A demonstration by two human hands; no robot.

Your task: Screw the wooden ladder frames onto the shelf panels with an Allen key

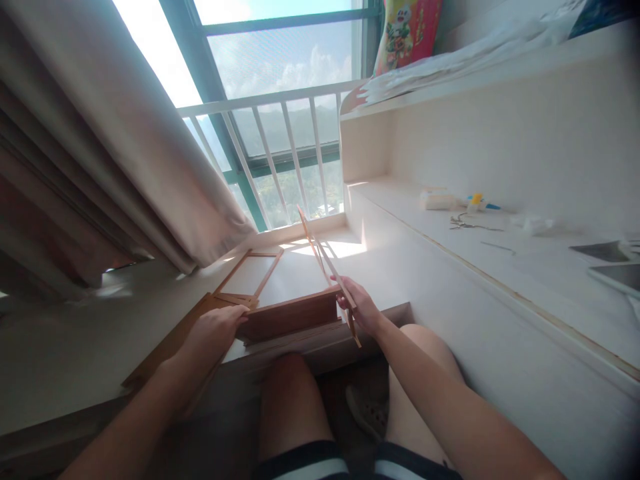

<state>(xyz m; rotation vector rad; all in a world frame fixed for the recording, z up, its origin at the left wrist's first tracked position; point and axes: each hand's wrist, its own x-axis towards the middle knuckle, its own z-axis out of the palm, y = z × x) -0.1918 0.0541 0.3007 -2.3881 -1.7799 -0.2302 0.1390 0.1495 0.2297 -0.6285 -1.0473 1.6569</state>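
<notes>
A brown wooden board (293, 313) stands on its long edge in front of me, over the white ledge. Its left end is in my left hand (223, 325), fingers closed over the top corner. At the other end my right hand (361, 305) grips a thin wooden frame (320, 257) that stands upright and meets the board's right end. Whether the two pieces are joined there cannot be seen. Another flat wooden frame (270, 275) lies on the ledge behind my left hand. Next to it a brown wooden panel (175, 337) lies to the left, partly behind my arm.
A white shelf (500, 280) on the right bears a small box (437, 199), a yellow-capped bottle (477, 202), a metal hex key (497, 247) and small metal pieces (470, 223). Ahead stands a white railing (293, 157) before the window. A curtain (130, 147) hangs on the left.
</notes>
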